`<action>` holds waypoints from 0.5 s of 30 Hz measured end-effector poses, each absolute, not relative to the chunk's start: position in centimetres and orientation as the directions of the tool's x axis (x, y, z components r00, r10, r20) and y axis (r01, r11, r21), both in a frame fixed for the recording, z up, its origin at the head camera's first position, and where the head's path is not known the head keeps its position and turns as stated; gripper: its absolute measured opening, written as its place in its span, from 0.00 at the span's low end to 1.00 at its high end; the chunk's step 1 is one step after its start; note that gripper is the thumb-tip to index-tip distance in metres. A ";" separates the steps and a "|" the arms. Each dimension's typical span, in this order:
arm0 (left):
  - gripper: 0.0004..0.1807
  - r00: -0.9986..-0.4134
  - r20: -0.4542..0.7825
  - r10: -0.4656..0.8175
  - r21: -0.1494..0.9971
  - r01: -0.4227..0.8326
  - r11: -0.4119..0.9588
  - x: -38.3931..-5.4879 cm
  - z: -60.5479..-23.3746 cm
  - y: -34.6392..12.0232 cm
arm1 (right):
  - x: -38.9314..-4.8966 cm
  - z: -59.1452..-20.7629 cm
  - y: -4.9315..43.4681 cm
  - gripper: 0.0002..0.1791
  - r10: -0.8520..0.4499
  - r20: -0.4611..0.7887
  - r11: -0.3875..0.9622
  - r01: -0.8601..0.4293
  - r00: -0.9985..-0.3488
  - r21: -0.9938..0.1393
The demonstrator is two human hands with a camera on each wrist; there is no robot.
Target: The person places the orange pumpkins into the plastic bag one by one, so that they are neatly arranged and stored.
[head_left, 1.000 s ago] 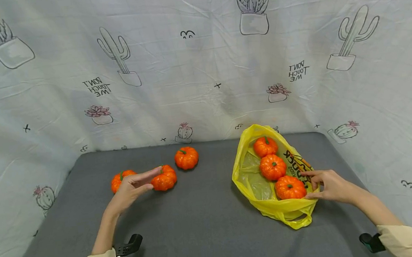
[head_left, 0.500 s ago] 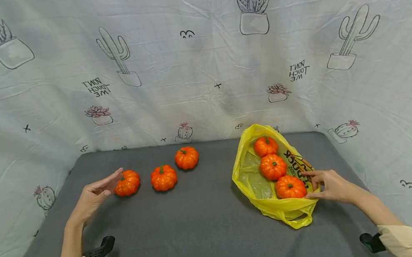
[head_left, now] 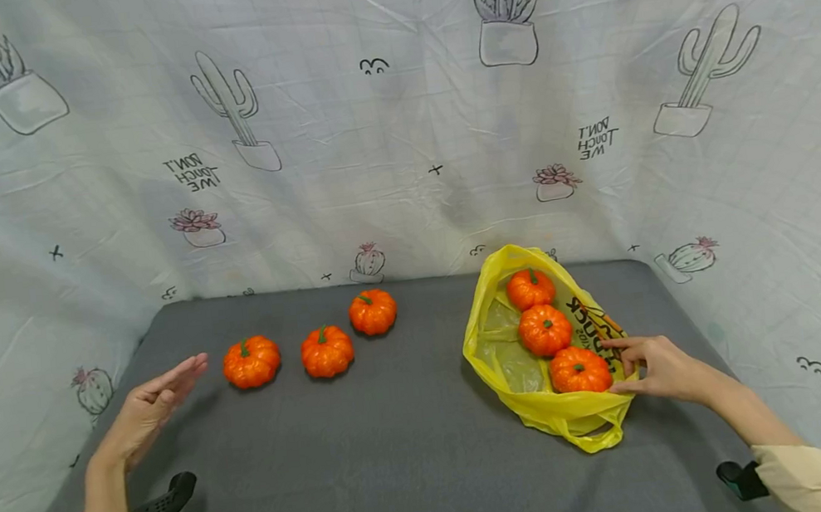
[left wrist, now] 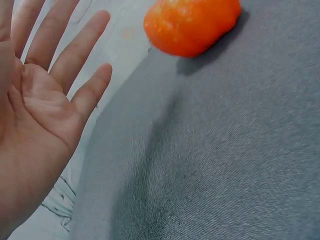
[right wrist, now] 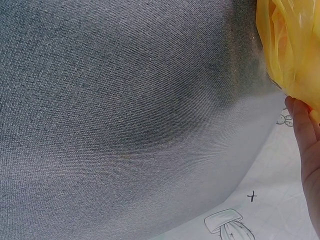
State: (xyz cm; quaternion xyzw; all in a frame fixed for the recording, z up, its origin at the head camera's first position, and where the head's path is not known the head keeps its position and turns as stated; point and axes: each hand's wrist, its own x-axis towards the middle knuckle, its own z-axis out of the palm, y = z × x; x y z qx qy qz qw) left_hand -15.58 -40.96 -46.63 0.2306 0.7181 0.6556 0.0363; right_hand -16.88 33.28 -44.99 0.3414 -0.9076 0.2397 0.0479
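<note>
My left hand (head_left: 140, 418) is held up left of a row of small orange pumpkins, fingers straight and nothing in it. Nearest to it is the leftmost pumpkin (head_left: 252, 363), also seen above the left palm (left wrist: 37, 120) in the left wrist view. Farther right sit a middle pumpkin (head_left: 326, 352) and a back pumpkin (head_left: 373, 312). On the right, a yellow plastic bag (head_left: 494, 376) lies with its mouth spread, three more pumpkins (head_left: 545, 330) inside. My right hand (head_left: 666, 371) pinches the bag's right rim between thumb and fingers.
Everything rests on a dark grey table (head_left: 402, 457). A pale curtain (head_left: 397, 124) printed with cacti hangs behind it and along both sides. The bag's loop handle (head_left: 598, 440) droops toward the front.
My left hand has drawn back leftward and down, away from the middle pumpkin and past the leftmost one, which is now fully uncovered. The right hand and bag have stayed put.
</note>
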 end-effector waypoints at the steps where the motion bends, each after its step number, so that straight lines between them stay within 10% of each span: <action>1: 0.26 -0.892 0.254 0.374 0.959 0.281 0.020 -15.7 -46.8 -41.2 | -16.9 -45.0 33.3 0.23 -0.599 0.253 0.650 -0.646 -0.759 -0.399; 15: 0.26 -0.952 0.243 0.184 0.970 0.233 -0.076 -17.7 -47.4 -42.5 | -16.9 -45.1 33.2 0.23 -0.600 0.259 0.644 -0.650 -0.756 -0.404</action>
